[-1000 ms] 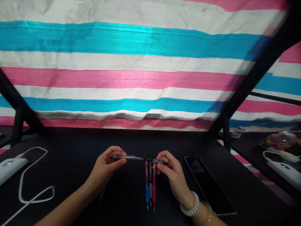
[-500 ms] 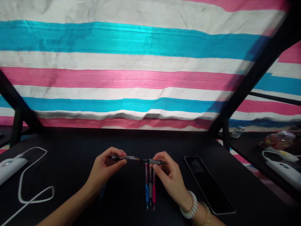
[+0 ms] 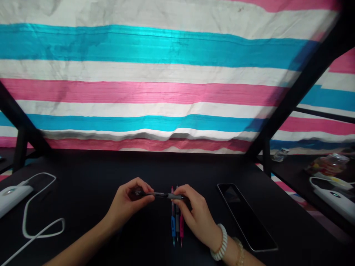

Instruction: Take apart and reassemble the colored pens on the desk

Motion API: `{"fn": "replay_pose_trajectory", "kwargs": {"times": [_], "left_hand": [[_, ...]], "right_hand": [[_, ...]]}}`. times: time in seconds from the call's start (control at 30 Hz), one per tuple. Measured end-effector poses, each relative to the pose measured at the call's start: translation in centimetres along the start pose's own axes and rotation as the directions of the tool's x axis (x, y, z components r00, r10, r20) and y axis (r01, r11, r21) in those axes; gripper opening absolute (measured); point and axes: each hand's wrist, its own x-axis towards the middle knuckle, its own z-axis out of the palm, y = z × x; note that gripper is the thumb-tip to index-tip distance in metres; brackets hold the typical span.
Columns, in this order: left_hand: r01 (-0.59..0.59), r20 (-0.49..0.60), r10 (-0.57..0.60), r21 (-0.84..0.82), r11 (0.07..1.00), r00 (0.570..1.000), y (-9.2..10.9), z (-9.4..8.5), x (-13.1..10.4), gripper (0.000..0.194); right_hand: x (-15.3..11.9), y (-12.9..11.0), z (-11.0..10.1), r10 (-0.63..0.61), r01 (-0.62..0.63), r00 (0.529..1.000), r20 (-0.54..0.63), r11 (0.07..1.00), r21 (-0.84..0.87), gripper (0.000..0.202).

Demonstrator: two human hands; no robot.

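My left hand (image 3: pixel 130 199) pinches the clear and dark barrel (image 3: pixel 159 194) of a pen between thumb and fingers. The pen's grey grip section (image 3: pixel 174 196) is closed between the fingertips of my right hand (image 3: pixel 195 208). Both pieces lie in one level line above the black table and appear to meet; whether they are fastened cannot be made out. Just below, partly covered by my right fingers, a blue pen (image 3: pixel 173 223), a grey pen (image 3: pixel 177 225) and a pink pen (image 3: pixel 182 225) lie side by side.
A black phone (image 3: pixel 246 218) rests right of my right hand. At the left edge sits a white device (image 3: pixel 13 199) with a looping white cable (image 3: pixel 26 218). Striped sheeting (image 3: pixel 155 92) hangs behind the table, between slanted black frame bars (image 3: pixel 294 103).
My hands have come closer together and slightly lower. The thin refill that showed between the barrel and the grip section is now covered, and the gap between the two pieces has closed.
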Motion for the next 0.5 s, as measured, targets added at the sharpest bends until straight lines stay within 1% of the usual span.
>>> {"fn": "replay_pose_trajectory", "kwargs": {"times": [0.07,0.17,0.2,0.3,0.37,0.5], "left_hand": [[-0.015,0.016,0.014,0.049,0.999,1.000,-0.11,0.09,-0.14,0.019],[-0.064,0.035,0.061,0.102,0.993,0.998,-0.20,0.28,-0.32,0.019],[-0.065,0.028,0.063,0.109,0.992,0.998,-0.21,0.34,-0.34,0.019],[-0.024,-0.014,0.025,0.091,0.996,1.000,-0.24,0.44,-0.26,0.018],[0.001,-0.027,0.000,0.060,0.998,1.000,-0.26,0.40,-0.15,0.019],[0.011,-0.031,-0.010,0.034,0.999,0.999,-0.26,0.20,-0.10,0.020]], "right_hand": [[0.04,0.04,-0.06,0.003,-0.002,1.000,0.004,0.998,-0.058,0.013],[0.09,-0.03,-0.10,0.004,0.000,0.999,0.037,0.994,-0.106,0.030],[0.07,-0.08,-0.09,0.005,0.000,0.999,0.050,0.994,-0.107,0.029],[-0.12,-0.23,0.09,0.019,-0.011,0.996,0.083,0.996,-0.091,0.008],[-0.28,-0.25,0.23,0.011,-0.002,0.996,0.093,0.995,-0.100,0.011],[-0.34,-0.15,0.21,-0.026,0.040,0.995,0.095,0.989,-0.144,0.007]]}}
